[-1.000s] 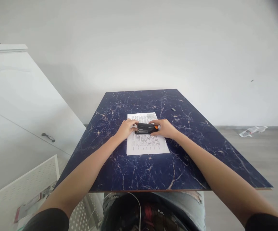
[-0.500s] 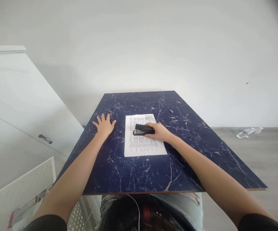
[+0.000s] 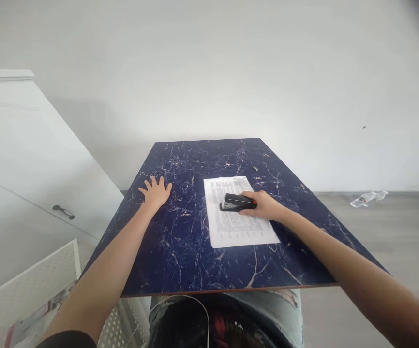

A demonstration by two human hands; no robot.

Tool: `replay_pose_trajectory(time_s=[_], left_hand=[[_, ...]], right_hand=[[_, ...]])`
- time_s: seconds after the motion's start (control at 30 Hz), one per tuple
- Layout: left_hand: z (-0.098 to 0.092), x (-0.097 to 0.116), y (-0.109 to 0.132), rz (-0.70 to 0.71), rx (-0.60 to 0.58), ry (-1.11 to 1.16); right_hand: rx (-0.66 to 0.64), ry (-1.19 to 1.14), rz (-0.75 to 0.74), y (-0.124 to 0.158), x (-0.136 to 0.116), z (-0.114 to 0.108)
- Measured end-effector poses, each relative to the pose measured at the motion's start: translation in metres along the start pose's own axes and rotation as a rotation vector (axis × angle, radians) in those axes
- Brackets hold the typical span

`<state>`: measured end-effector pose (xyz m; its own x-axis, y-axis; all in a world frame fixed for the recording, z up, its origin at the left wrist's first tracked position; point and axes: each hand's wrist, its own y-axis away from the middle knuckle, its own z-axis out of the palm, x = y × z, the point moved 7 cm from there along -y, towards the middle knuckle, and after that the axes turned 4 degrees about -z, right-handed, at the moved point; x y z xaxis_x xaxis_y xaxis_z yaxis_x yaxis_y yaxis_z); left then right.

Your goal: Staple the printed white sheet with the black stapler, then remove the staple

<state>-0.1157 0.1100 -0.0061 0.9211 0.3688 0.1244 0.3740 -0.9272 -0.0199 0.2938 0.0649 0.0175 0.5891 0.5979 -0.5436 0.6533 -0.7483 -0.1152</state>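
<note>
One blue marbled table (image 3: 158, 263) stands before me, printed paper (image 3: 244, 238) lying on it. The person's left hand (image 3: 155, 194) rests there, fingers spread wide, left of the paper; the right hand (image 3: 265, 205) grips a black stapler (image 3: 236, 202) over the paper. Beyond lies a small grey piece (image 3: 255, 168).

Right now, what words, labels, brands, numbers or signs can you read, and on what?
No text is readable.
Printed paper: rows of print, too small and blurred.
Stapler: no lettering I can make out.
Plastic wrapper on the floor: marks too small to read.
</note>
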Motion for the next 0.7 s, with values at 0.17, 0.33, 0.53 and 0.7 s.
replay_pose_trajectory(time_s=[0.17,0.33,0.53,0.7], left_hand=[[0.002,-0.001,-0.002,0.004,0.01,0.001],[0.001,0.0,-0.002,-0.007,0.01,-0.005],[0.0,0.001,0.0,-0.005,0.019,-0.005],[0.002,0.0,-0.003,-0.004,0.023,-0.008]], right_hand=[[0.021,0.044,0.111,0.078,0.047,-0.034],[0.102,0.083,0.195,0.114,0.063,-0.048],[0.105,0.002,0.237,0.114,0.068,-0.045],[0.334,-0.325,0.221,0.118,0.081,-0.063]])
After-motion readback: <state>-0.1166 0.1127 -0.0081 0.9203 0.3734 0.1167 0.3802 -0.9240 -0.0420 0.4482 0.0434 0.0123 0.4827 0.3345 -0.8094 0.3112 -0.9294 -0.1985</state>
